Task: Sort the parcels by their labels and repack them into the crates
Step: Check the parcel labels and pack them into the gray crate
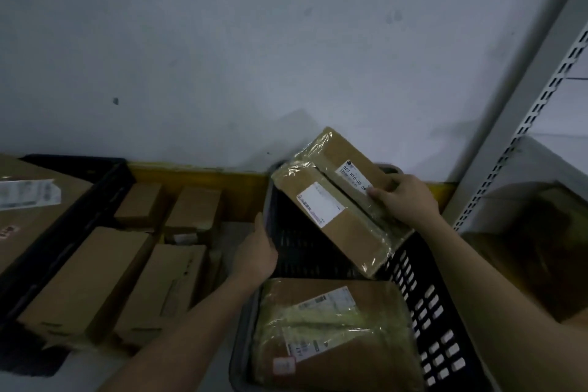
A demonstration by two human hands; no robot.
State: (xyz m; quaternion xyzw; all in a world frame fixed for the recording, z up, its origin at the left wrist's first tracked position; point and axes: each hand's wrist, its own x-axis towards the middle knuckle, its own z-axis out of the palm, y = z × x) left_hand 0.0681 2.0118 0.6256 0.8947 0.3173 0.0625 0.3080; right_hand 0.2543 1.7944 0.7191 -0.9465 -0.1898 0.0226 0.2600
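A black slotted crate (426, 305) stands in front of me. My right hand (405, 199) grips a taped brown parcel (337, 216) with white labels and holds it tilted over the crate's far end; a second parcel (346, 154) lies against its upper side. My left hand (256, 250) touches the crate's left rim, fingers extended. A tape-wrapped labelled parcel (327, 334) lies flat in the crate's near half.
Several plain brown boxes (95, 277) lie on the floor to the left, beside a black crate (76, 204) holding a large labelled carton (28, 197). A grey wall is ahead. A white perforated shelf upright (534, 111) and another box (541, 242) stand at right.
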